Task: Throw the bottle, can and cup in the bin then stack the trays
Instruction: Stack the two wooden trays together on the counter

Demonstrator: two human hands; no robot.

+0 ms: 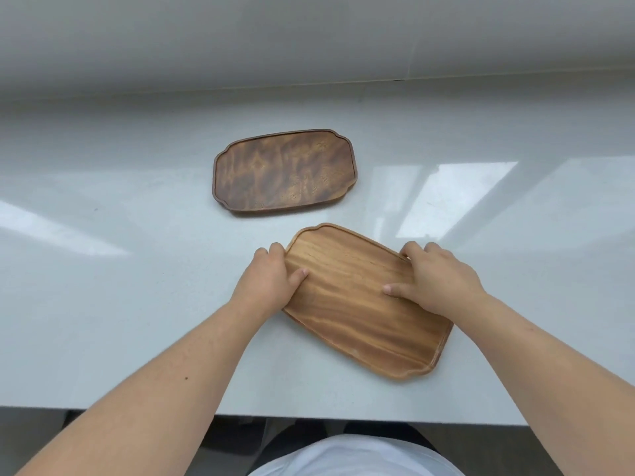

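Now left hand [266, 281] and right hand [438, 280] grip the bare light tray [360, 314]; dark tray [285, 171] bare too.

A glossy white stone countertop [137, 304] carries a dark brown scalloped wooden tray [285, 170] at centre and a light brown scalloped wooden tray [360, 324] lower right of it, apart

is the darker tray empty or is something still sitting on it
Empty. The darker tray shows only bare wood grain inside its rim, lying flat on the counter, apart from the lighter tray both hands grip.
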